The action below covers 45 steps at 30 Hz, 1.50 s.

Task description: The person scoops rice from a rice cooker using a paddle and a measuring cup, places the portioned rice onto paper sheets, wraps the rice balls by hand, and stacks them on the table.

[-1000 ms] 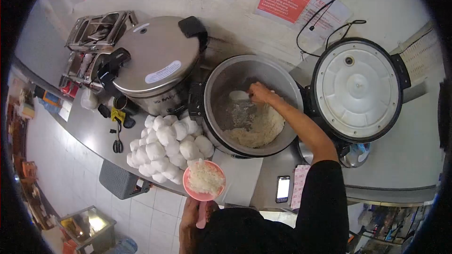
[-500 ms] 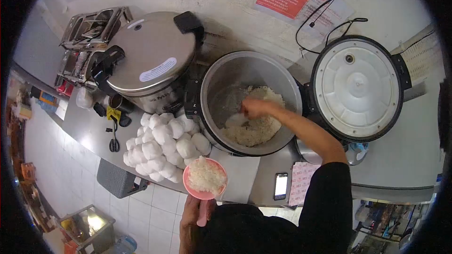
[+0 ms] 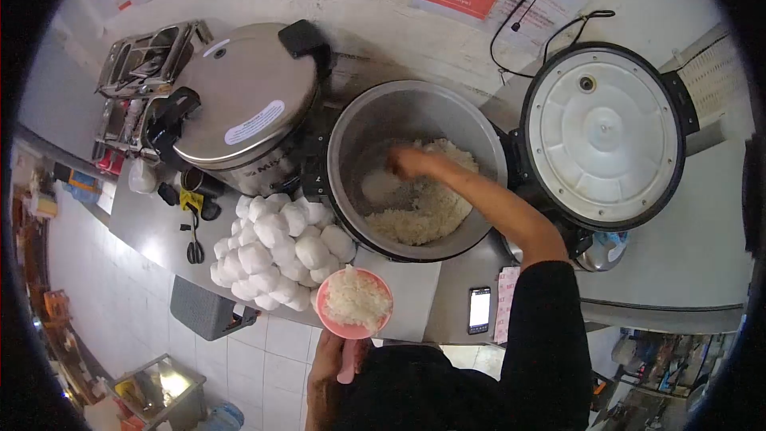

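My left hand (image 3: 325,363) is closed around the handle of a pink scoop (image 3: 348,359), held level in front of me at the counter's edge. Cooked rice (image 3: 357,300) is heaped in the scoop's round bowl. Inside the open rice cooker (image 3: 351,215), my right hand (image 3: 411,163) is closed on what looks like a pale rice paddle (image 3: 381,187); its handle is mostly hidden by my fingers. The paddle's blade is low against the pot's left side. More rice (image 3: 431,215) lies along the pot's bottom, toward the right and near side.
Left of the cooker stands a second, lidded cooker (image 3: 239,96). White wrapped bundles (image 3: 271,255) are piled before it, with scissors (image 3: 194,247) beside them. The open lid (image 3: 604,134) leans to the right. A phone (image 3: 479,310) and a pink-patterned paper stack (image 3: 506,303) lie on the counter.
My right hand and the paddle have shifted left within the pot, away from the rice. The camera view has moved slightly. My left hand still holds the filled scoop.
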Tool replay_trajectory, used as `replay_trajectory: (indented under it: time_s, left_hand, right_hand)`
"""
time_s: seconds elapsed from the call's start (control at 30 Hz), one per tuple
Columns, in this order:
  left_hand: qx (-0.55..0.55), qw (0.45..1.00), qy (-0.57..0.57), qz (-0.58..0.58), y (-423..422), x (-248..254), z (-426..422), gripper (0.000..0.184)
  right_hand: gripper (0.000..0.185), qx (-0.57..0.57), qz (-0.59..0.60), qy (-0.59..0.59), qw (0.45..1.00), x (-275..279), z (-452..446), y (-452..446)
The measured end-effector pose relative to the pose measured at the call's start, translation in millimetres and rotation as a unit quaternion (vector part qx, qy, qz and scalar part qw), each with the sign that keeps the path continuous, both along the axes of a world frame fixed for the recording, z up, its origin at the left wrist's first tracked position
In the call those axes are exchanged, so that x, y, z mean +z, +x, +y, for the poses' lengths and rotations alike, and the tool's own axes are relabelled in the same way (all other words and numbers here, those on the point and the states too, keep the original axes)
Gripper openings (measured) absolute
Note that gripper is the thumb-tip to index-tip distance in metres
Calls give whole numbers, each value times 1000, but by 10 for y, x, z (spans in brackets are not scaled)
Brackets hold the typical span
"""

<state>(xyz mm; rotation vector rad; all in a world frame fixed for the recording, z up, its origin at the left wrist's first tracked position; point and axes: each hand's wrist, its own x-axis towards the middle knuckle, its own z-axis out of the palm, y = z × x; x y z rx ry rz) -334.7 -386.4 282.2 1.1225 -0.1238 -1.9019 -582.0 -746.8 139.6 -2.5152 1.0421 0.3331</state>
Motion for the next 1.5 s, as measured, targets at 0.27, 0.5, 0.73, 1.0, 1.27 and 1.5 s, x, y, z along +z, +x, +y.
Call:
replay_trajectory:
  time_s: [0.27, 0.5, 0.73, 1.0, 1.27, 1.5]
  left_hand:
    - [-9, 999, -37, 6, 25, -67, 129, 37]
    - [-3, 999, -23, 28, 23, 82, 52, 35]
    - [33, 999, 7, 6, 44, -15, 171, 32]
    - [-20, 993, -83, -76, 74, 129, 156, 30]
    - [56, 998, -20, -18, 81, -31, 345, 42]
    - [91, 992, 15, -86, 211, -697, 530, 41]
  right_hand:
    - [25, -54, 57, -79, 994, 310, -289, -553]
    - [17, -16, 49, -103, 993, 583, -177, -452]
    - [14, 51, 141, -58, 987, 486, 751, -209]
    - [16, -96, 149, -201, 963, 251, -154, -426]
    - [14, -27, 68, -46, 996, 307, 888, -395]
    - [12, -89, -56, 9, 994, 388, 1033, -116]
